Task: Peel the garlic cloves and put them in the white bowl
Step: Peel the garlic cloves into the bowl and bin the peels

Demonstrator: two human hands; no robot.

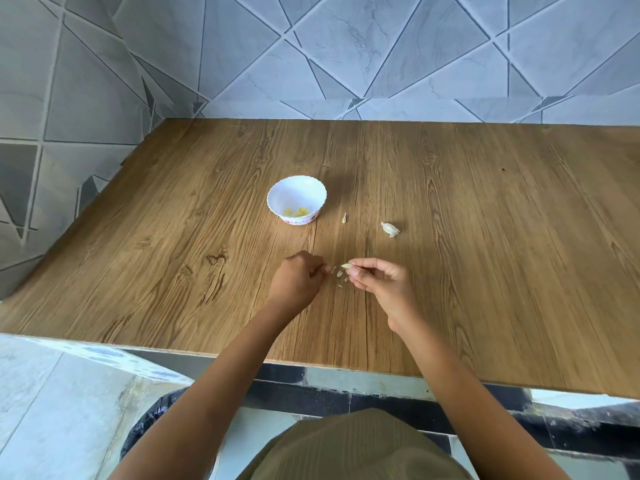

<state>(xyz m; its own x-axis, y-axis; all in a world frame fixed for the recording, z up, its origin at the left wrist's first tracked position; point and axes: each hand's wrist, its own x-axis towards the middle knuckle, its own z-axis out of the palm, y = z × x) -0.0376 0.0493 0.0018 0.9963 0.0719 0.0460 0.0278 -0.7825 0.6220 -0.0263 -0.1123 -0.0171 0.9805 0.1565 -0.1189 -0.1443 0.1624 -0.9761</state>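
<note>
A white bowl (277, 195) with a scalloped rim stands mid-table and holds several peeled yellowish cloves (297, 212). My right hand (377, 280) pinches a garlic clove (347, 266) between thumb and forefinger just above the table. My left hand (298, 277) is curled beside it, fingertips pinching a thin bit of skin. Loose peel flakes (341, 277) lie between the hands. An unpeeled clove cluster (390, 229) lies to the right of the bowl, and a small clove or peel piece (344, 218) lies between them.
The wooden table (485, 237) runs to tiled walls at the back and left. Its front edge crosses the view below my forearms. A dark bin with a black liner (149, 420) stands on the floor under the front edge.
</note>
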